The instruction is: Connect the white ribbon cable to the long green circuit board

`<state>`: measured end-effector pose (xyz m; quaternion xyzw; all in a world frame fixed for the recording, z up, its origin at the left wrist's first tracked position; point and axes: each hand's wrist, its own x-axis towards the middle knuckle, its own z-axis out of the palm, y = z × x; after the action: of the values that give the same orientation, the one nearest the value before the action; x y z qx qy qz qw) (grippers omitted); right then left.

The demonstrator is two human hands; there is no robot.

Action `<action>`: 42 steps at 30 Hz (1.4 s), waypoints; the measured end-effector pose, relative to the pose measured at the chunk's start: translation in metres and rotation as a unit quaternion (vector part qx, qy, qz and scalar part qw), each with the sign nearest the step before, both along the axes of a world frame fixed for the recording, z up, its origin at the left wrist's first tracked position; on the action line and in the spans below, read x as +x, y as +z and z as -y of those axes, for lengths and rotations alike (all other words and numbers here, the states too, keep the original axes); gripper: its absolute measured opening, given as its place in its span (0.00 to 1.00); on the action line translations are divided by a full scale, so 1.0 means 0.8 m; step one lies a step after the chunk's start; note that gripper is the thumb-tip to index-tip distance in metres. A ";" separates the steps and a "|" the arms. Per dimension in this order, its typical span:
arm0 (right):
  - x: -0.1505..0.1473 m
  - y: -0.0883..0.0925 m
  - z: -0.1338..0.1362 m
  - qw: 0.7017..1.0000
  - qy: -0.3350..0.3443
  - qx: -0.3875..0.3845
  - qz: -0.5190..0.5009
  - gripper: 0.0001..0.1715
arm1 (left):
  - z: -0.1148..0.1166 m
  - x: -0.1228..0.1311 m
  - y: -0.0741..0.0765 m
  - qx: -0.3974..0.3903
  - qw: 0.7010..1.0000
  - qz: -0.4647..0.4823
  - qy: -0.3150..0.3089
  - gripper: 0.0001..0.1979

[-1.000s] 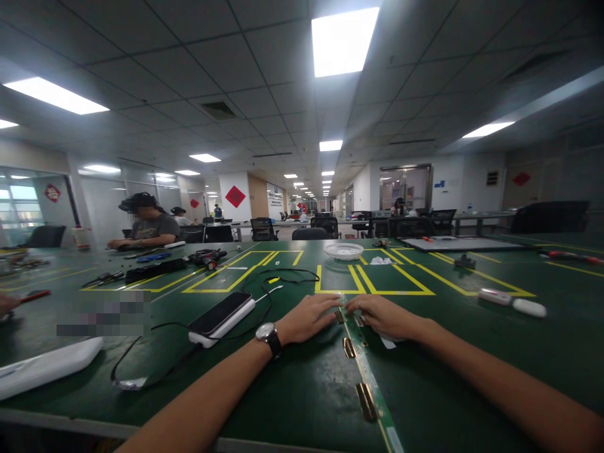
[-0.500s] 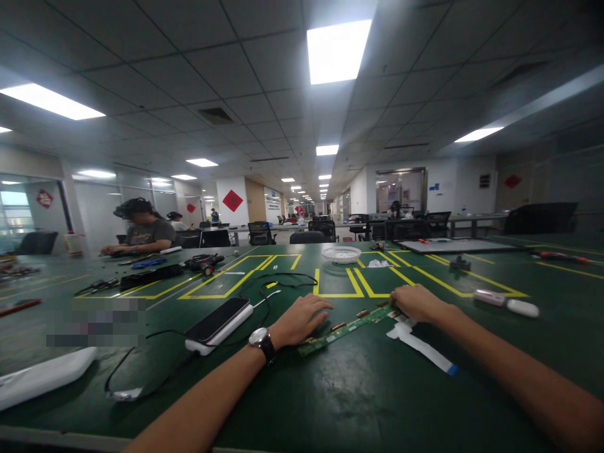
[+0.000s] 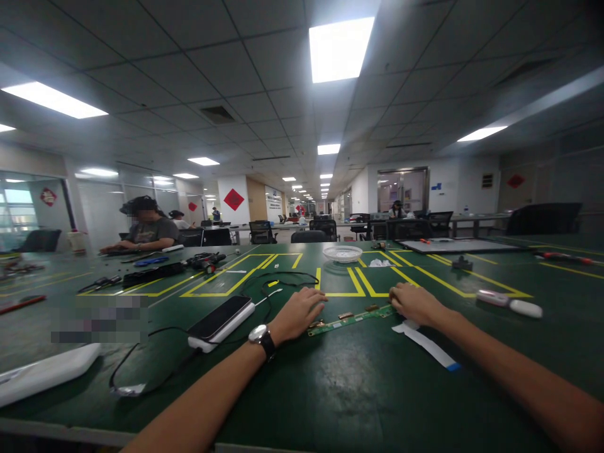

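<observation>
A long narrow green circuit board strip (image 3: 352,319) with brass connectors lies crosswise on the green table (image 3: 330,390). My left hand (image 3: 298,313), with a watch on the wrist, rests curled over the strip's left end. My right hand (image 3: 414,302) is closed on the strip's right end. A white ribbon strip with a blue tip (image 3: 427,344) lies just under my right wrist.
A black-and-white device (image 3: 220,321) with a black cable lies left of my left hand. A white basket (image 3: 342,252) stands further back inside yellow floor-tape boxes. A white handheld tool (image 3: 509,303) lies at right. A seated person (image 3: 148,225) works at far left among tools.
The board strip has swung from pointing toward me to lying crosswise, almost level. My right hand moved right with its end; the white ribbon strip came into view.
</observation>
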<state>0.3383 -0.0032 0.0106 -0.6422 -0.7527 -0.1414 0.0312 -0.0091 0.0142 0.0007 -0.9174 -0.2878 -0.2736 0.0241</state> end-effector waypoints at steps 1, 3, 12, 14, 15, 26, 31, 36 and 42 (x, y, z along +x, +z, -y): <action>-0.004 -0.006 0.001 1.000 -0.004 0.003 0.001 0.19 | 0.002 0.001 0.000 0.001 1.000 -0.003 -0.001 0.15; -0.010 -0.016 0.003 1.000 -0.020 0.015 0.005 0.20 | 0.003 0.001 0.001 0.003 1.000 -0.007 -0.003 0.15; -0.031 -0.021 0.003 0.997 -0.061 0.042 0.014 0.23 | 0.001 0.001 -0.001 0.015 1.000 -0.012 -0.005 0.16; -0.034 -0.020 0.001 0.997 -0.069 0.041 0.020 0.23 | 0.002 0.001 -0.001 0.014 1.000 -0.017 -0.004 0.15; -0.036 -0.020 0.001 0.996 -0.072 0.042 0.022 0.23 | 0.003 0.001 -0.001 0.013 1.000 -0.019 -0.003 0.15; -0.041 -0.020 0.015 0.999 -0.041 0.018 0.028 0.26 | 0.007 0.001 0.003 -0.001 0.999 -0.040 0.003 0.17; -0.027 -0.019 0.008 1.000 -0.018 -0.022 -0.003 0.28 | 0.009 0.001 0.005 -0.005 0.999 -0.048 0.007 0.16; -0.001 -0.008 -0.005 0.996 0.020 -0.064 -0.053 0.29 | 0.004 0.001 0.000 0.000 0.999 -0.050 0.003 0.17; -0.004 -0.014 -0.005 0.996 -0.080 -0.019 -0.026 0.31 | 0.002 0.000 0.000 -0.001 0.999 -0.050 0.007 0.17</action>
<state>0.3349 0.0009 -0.0003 -0.7042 -0.7004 -0.1126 0.0275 -0.0091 0.0128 0.0007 -0.9278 -0.2933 -0.2270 0.0401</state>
